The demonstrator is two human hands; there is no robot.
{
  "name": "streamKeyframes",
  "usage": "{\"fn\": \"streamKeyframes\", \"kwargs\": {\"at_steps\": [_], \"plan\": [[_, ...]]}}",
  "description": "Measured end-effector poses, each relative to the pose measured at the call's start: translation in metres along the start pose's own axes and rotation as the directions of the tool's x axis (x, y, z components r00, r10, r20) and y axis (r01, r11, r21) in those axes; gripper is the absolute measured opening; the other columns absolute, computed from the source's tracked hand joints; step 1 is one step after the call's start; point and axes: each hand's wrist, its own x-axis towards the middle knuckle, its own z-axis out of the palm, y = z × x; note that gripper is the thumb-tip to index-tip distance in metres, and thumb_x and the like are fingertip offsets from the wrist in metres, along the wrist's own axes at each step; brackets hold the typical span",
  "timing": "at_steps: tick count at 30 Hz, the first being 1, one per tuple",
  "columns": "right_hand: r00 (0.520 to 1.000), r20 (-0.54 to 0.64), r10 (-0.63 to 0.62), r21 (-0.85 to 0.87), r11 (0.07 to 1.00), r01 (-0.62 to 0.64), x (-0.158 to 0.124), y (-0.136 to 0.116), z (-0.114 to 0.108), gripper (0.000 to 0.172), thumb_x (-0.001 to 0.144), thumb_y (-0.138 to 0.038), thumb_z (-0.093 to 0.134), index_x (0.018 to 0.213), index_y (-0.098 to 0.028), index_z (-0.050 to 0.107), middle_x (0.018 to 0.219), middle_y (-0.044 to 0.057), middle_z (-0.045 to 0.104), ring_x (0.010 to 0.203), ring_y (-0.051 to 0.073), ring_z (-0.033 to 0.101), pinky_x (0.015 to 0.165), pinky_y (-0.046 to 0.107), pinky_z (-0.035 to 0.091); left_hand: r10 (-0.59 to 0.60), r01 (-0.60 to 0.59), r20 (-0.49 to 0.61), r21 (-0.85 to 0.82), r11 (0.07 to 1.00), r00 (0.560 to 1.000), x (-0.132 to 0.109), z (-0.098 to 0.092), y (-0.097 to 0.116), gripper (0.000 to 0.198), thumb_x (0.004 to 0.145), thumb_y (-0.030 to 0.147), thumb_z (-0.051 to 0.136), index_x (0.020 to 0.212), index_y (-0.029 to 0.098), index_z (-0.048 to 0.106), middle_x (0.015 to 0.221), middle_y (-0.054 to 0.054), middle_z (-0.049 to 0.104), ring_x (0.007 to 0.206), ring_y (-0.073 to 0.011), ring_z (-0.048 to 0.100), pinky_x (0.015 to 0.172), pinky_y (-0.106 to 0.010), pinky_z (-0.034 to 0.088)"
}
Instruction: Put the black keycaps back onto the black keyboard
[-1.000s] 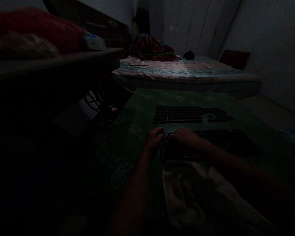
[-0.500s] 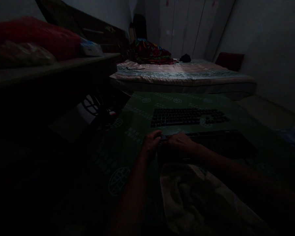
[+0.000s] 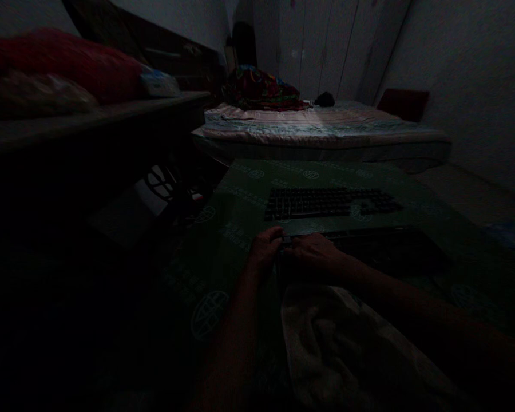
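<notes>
A black keyboard base (image 3: 390, 249) lies across the green-covered table in dim light. At its left end, my left hand (image 3: 264, 247) is closed around the edge, thumb toward the upper corner. Close beside it, my right hand (image 3: 313, 249) bends over the upper left part of the base with its fingers curled down. Whatever those fingers pinch is hidden and too dark to make out. Beyond the base, black keycaps (image 3: 317, 201) lie in keyboard-shaped rows, and green table shows through gaps at their right. A crumpled light cloth (image 3: 321, 337) sits below my right forearm.
The green table cover (image 3: 236, 200) carries printed round emblems. A bed (image 3: 326, 129) with a bunched red blanket (image 3: 261, 88) stands behind the table. To the left, a dark desk (image 3: 154, 109) holds a red bag (image 3: 81, 63). Dark clutter fills the floor on the left.
My right hand has shifted very slightly at the upper left corner of the keyboard base, its fingers now a little less tightly bunched. My left hand keeps its hold. The picture is darker.
</notes>
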Motion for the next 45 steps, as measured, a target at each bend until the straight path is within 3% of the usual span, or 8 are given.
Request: {"fn": "streamKeyframes", "kwargs": {"at_steps": [6, 14, 19, 27, 32, 36, 41, 45], "plan": [[1.000, 0.015, -0.024, -0.017, 1.000, 0.024, -0.004, 0.004, 0.000, 0.025, 0.085, -0.024, 0.042, 0.098, -0.018, 0.063, 0.090, 0.011, 0.066, 0.073, 0.019, 0.062, 0.057, 0.026, 0.038, -0.012, 0.012, -0.004, -0.013, 1.000, 1.000, 0.000, 0.000, -0.001, 0.034, 0.071, 0.015, 0.051, 0.103, 0.015, 0.060, 0.103, -0.007, 0.066, 0.098, -0.0195, 0.060, 0.091, -0.036, 0.045], [1.000, -0.008, 0.003, 0.014, 1.000, -0.002, -0.005, -0.003, -0.004, 0.030, 0.086, -0.024, 0.039, 0.106, -0.017, 0.061, 0.099, 0.014, 0.064, 0.081, 0.020, 0.061, 0.061, 0.027, 0.041, -0.040, 0.041, 0.013, -0.034, 0.999, 0.999, 0.001, -0.001, 0.002, 0.036, 0.070, 0.016, 0.051, 0.104, 0.012, 0.059, 0.105, -0.009, 0.066, 0.100, -0.0204, 0.059, 0.092, -0.037, 0.044], [0.999, 0.032, 0.022, 0.025, 0.999, -0.022, -0.006, 0.004, -0.002, 0.027, 0.085, -0.027, 0.042, 0.098, -0.017, 0.064, 0.091, 0.012, 0.066, 0.075, 0.020, 0.062, 0.057, 0.026, 0.040, -0.038, 0.038, 0.013, -0.015, 0.999, 0.999, 0.001, -0.001, 0.001, 0.035, 0.071, 0.016, 0.051, 0.105, 0.013, 0.059, 0.105, -0.009, 0.066, 0.099, -0.0199, 0.060, 0.092, -0.036, 0.044], [0.999, 0.047, 0.028, 0.039, 0.999, -0.030, 0.000, -0.006, -0.008, 0.027, 0.084, -0.026, 0.043, 0.096, -0.016, 0.065, 0.090, 0.015, 0.066, 0.077, 0.021, 0.063, 0.059, 0.026, 0.041, -0.006, 0.006, 0.010, 0.024, 1.000, 1.000, 0.001, 0.000, -0.001, 0.035, 0.071, 0.015, 0.050, 0.105, 0.013, 0.059, 0.104, -0.008, 0.066, 0.098, -0.0191, 0.060, 0.090, -0.035, 0.045], [0.985, 0.107, 0.136, 0.040, 0.989, -0.141, -0.009, 0.005, -0.012, 0.025, 0.083, -0.023, 0.043, 0.091, -0.015, 0.065, 0.084, 0.013, 0.068, 0.076, 0.022, 0.064, 0.058, 0.026, 0.041, -0.009, 0.010, -0.005, 0.027, 1.000, 1.000, -0.001, 0.001, 0.004, 0.035, 0.072, 0.014, 0.049, 0.105, 0.015, 0.059, 0.105, -0.007, 0.066, 0.097, -0.0184, 0.060, 0.090, -0.035, 0.046], [0.973, 0.128, 0.191, 0.095, 0.974, -0.204, -0.008, 0.002, -0.011, 0.029, 0.085, -0.024, 0.041, 0.105, -0.020, 0.061, 0.091, 0.011, 0.068, 0.080, 0.019, 0.064, 0.060, 0.024, 0.041, 0.000, 0.000, 0.007, 0.038, 0.999, 1.000, 0.001, 0.000, 0.002, 0.036, 0.071, 0.014, 0.049, 0.106, 0.014, 0.059, 0.104, -0.007, 0.066, 0.098, -0.0188, 0.060, 0.090, -0.034, 0.045], [0.988, 0.122, 0.098, 0.077, 0.991, -0.108, -0.002, -0.006, -0.015, 0.030, 0.086, -0.025, 0.039, 0.104, -0.018, 0.062, 0.090, 0.013, 0.068, 0.080, 0.021, 0.064, 0.062, 0.026, 0.042, 0.026, -0.026, 0.010, 0.074, 0.997, 1.000, 0.000, 0.000, 0.000, 0.034, 0.072, 0.015, 0.049, 0.104, 0.015, 0.059, 0.105, -0.006, 0.066, 0.099, -0.0178, 0.059, 0.091, -0.033, 0.045], [0.977, 0.176, 0.119, 0.016, 0.992, -0.124, -0.001, -0.002, -0.019, 0.028, 0.085, -0.021, 0.040, 0.096, -0.015, 0.065, 0.088, 0.016, 0.068, 0.082, 0.022, 0.064, 0.064, 0.027, 0.043, 0.036, -0.035, -0.013, 0.069, 0.997, 0.999, -0.003, 0.001, 0.005, 0.032, 0.072, 0.014, 0.048, 0.101, 0.014, 0.061, 0.103, -0.007, 0.066, 0.098, -0.0180, 0.059, 0.091, -0.033, 0.044]]}}
